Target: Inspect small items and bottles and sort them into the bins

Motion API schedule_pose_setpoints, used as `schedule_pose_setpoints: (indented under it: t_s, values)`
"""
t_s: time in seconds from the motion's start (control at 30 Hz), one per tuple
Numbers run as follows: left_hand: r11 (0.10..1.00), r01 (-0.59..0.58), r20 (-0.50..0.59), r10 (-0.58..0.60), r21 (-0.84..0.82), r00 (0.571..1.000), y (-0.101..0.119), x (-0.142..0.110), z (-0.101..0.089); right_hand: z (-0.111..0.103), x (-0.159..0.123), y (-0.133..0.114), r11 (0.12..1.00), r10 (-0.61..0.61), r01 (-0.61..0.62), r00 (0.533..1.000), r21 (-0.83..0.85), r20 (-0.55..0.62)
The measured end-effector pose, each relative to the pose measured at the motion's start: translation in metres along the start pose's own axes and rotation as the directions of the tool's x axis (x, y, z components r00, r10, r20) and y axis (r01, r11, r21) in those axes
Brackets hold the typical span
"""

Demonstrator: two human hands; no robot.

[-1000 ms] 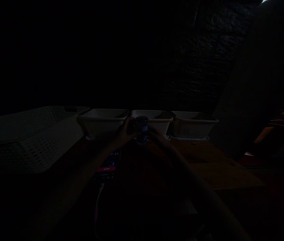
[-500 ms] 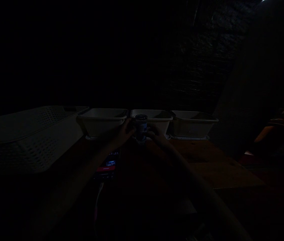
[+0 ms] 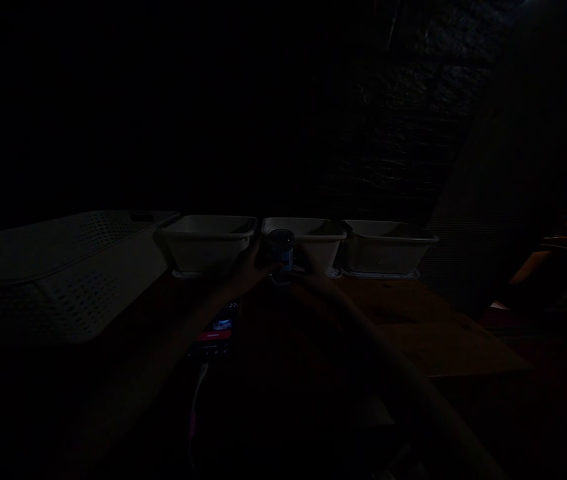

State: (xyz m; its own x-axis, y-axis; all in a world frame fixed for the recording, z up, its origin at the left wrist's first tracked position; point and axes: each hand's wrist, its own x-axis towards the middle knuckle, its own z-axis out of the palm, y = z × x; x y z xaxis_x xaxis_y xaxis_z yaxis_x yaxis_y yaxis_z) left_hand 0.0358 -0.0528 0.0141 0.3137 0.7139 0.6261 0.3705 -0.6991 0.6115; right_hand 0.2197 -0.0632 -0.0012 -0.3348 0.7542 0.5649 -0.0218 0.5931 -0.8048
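Wooden table (image 3: 413,327) in dark room

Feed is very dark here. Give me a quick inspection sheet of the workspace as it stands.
Surface: brown wooden table, dimly lit.
Job's things: small dark cylindrical can with a blue label, upright, gripped from both sides.
Clutter: three pale rectangular tubs in a row behind the can; white perforated plastic basket at left; lit phone.
Grippers: left hand and right hand both on the can.
Cables: pale cable running from the phone toward the camera.
Surroundings: dark wall; details too dim to tell.
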Motion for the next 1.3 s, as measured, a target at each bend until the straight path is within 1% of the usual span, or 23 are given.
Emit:
schedule_pose_setpoints:
  t_s: [0.17, 0.43, 0.57, 0.67, 0.77, 0.9, 1.07, 1.2, 1.3]
  values:
    - [1.0, 0.002, -0.019, -0.002, 0.002, 1.0, -0.007, 0.001, 0.001, 0.001, 0.0, -0.001, 0.999, 0.012, -0.013, 0.999, -0.03, -0.031]
    - [1.0, 0.026, -0.016, -0.026, -0.006, 1.0, -0.007, 0.002, 0.002, 0.001, 0.0, -0.001, 0.997, 0.023, -0.024, 1.0, -0.07, -0.013]
    - [0.997, 0.076, 0.038, -0.075, -0.008, 0.996, -0.006, 0.0, 0.003, 0.003, -0.001, 0.001, 0.997, 0.027, -0.025, 0.999, -0.072, 0.033]
    - [0.996, 0.093, 0.053, -0.092, -0.012, 0.994, -0.006, -0.001, 0.004, 0.004, 0.0, 0.004, 0.997, 0.026, -0.025, 0.999, -0.071, 0.021]
    - [0.997, 0.079, 0.021, -0.078, -0.025, 0.997, -0.004, -0.003, 0.004, 0.005, 0.0, 0.008, 0.998, 0.018, -0.017, 1.0, -0.063, 0.013]
    - [1.0, 0.021, 0.043, -0.021, 0.0, 0.999, 0.0, -0.003, 0.001, 0.005, 0.001, 0.012, 0.998, 0.013, -0.013, 1.0, -0.063, -0.002]
    - [0.998, -0.036, 0.034, 0.035, 0.05, 0.999, 0.0, -0.003, -0.002, 0.006, 0.001, 0.017, 0.999, 0.028, -0.028, 1.0, -0.028, -0.012]
    - [0.999, -0.021, 0.054, 0.019, 0.035, 0.998, 0.0, -0.003, -0.003, 0.005, 0.002, 0.023, 0.999, 0.032, -0.032, 0.999, -0.044, -0.007]
    - [0.999, 0.028, 0.05, -0.029, 0.018, 0.998, 0.003, -0.003, -0.004, 0.003, 0.004, 0.026, 0.997, 0.048, -0.049, 0.999, -0.061, -0.022]
